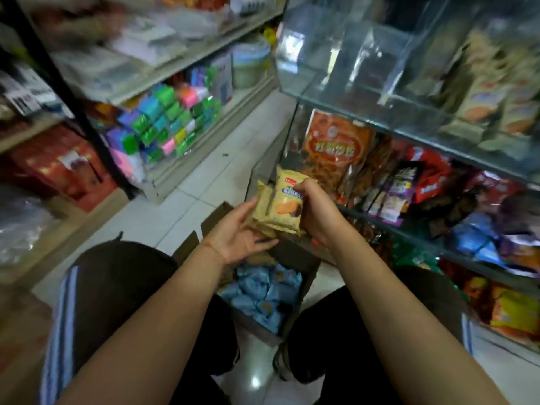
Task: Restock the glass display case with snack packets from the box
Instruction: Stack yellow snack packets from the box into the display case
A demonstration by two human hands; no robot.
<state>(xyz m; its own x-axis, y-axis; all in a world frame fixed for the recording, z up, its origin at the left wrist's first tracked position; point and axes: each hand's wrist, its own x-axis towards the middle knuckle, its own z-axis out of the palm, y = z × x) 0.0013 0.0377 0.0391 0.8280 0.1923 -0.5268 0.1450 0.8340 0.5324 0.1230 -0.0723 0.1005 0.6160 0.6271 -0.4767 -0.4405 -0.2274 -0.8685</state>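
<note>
A small stack of yellow snack packets [280,204] is held upright over the cardboard box [306,276]. My right hand [317,213] grips the stack from the right, fingers curled over its top edge. My left hand [238,232] supports the stack from below and the left, palm up with fingers nearly straight. The box stands on the floor between my knees and holds several blue packets [263,293]. The glass display case [336,92] rises at the right, its upper left compartment mostly bare.
The case's lower shelves hold an orange snack bag [336,144], purple packets [397,194] and red bags. Beige packets [491,92] fill the upper right compartment. A shelf with colourful wrapped packs [166,124] stands at the left across a white tiled aisle [222,159].
</note>
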